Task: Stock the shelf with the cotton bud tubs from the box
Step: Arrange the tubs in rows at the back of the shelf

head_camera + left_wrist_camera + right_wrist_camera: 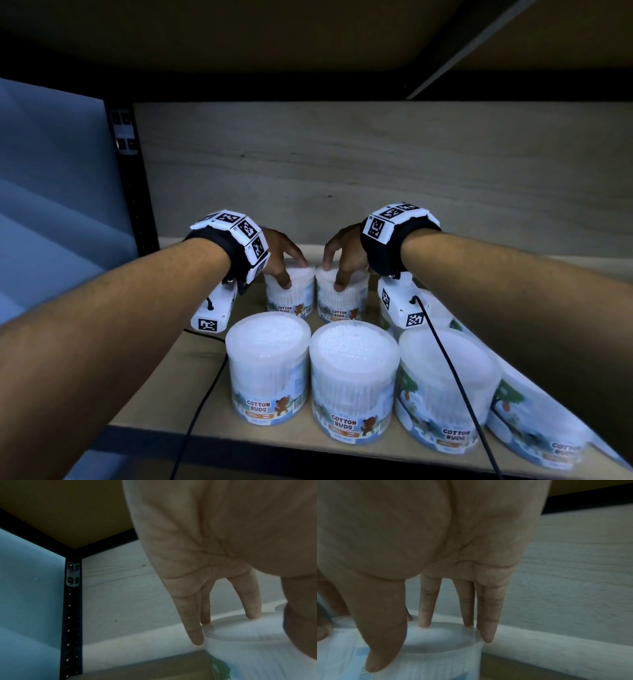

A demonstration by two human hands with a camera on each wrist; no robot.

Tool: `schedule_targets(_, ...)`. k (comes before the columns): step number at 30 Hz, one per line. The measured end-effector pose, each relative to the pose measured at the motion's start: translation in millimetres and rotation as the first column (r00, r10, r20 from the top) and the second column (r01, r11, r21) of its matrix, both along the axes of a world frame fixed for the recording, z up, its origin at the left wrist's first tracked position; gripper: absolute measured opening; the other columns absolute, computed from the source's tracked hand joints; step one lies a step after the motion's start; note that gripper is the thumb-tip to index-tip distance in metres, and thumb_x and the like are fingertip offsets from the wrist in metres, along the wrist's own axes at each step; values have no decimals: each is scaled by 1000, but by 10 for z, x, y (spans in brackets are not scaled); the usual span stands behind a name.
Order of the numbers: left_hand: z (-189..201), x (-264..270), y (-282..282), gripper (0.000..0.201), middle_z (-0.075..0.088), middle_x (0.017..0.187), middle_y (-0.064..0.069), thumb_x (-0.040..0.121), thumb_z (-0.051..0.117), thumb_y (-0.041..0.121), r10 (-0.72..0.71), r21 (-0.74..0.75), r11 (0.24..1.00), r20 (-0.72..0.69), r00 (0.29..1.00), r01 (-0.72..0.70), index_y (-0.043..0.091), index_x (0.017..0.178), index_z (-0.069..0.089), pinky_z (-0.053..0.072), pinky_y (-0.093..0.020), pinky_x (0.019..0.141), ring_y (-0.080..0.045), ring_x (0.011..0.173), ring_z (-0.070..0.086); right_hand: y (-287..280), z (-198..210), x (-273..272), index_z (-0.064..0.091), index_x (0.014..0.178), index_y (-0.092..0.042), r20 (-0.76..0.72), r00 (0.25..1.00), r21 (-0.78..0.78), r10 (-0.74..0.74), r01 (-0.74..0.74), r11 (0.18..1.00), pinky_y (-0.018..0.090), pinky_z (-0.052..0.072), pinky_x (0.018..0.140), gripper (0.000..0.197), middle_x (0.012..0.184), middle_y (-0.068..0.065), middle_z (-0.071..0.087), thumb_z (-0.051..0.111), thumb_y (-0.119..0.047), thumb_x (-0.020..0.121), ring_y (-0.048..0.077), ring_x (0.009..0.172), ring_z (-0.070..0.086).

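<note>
Two clear cotton bud tubs stand side by side at the back of the shelf board (161,380). My left hand (293,272) grips the left back tub (291,298) from above, thumb on its front and fingers (195,635) over the far rim. My right hand (334,275) holds the right back tub (342,305) the same way. The left wrist view shows the left hand (248,626) over its tub (240,646). The right wrist view shows the right hand (435,639) straddling the lid of its tub (436,655), with the thumb (382,649) down the near side.
Several more tubs form a front row (354,380) near the shelf edge, with another (442,308) behind it on the right. A black upright post (133,205) stands at the left, a pale back panel (376,171) behind, and an upper shelf (308,41) overhead. Wrist-camera cables (455,377) hang across the front tubs.
</note>
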State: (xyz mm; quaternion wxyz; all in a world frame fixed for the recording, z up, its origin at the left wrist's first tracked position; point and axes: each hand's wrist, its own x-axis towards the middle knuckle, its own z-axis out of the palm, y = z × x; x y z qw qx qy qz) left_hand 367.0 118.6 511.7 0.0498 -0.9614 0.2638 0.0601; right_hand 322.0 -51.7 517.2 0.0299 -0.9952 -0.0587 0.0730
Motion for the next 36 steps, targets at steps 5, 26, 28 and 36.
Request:
schedule_targets(5, 32, -49, -6, 61, 46, 147, 4, 87, 71, 37, 2, 6, 1000, -7, 1000, -1, 38, 143, 47, 31, -21, 99, -15, 131, 44, -2, -7, -14, 63, 124, -25, 15, 1000, -11, 14, -14, 1000, 25, 44, 76, 51, 125, -3, 56, 82, -27, 77, 16, 99, 51)
schedule_targets(26, 34, -437, 168, 41, 56, 138, 6, 95, 59, 35, -4, -31, 1000, -50, 999, 3, 40, 135, 56, 34, -23, 102, -10, 119, 51, 135, 80, -526, 66, 119, -24, -19, 1000, -3, 5, -5, 1000, 12, 42, 38, 44, 86, -9, 57, 80, -26, 78, 6, 60, 50)
schedule_targets(28, 32, -464, 173, 40, 58, 135, 7, 95, 56, 31, 5, -24, 1000, -62, 998, -6, 43, 134, 57, 36, -21, 96, -8, 107, 50, 148, 79, -566, 66, 121, -23, -15, 1000, 13, 3, -3, 1000, 15, 46, 49, 39, 99, -6, 60, 75, -28, 83, 11, 71, 55)
schedule_targets(36, 11, -596, 152, 42, 53, 141, 9, 97, 48, 25, -2, 17, 1000, -35, 999, 2, 46, 133, 56, 33, -19, 98, -12, 121, 50, 148, 80, -670, 71, 119, -23, -48, 998, 111, -43, 48, 993, 36, 50, 96, 32, 128, 1, 63, 59, -21, 89, 24, 115, 60)
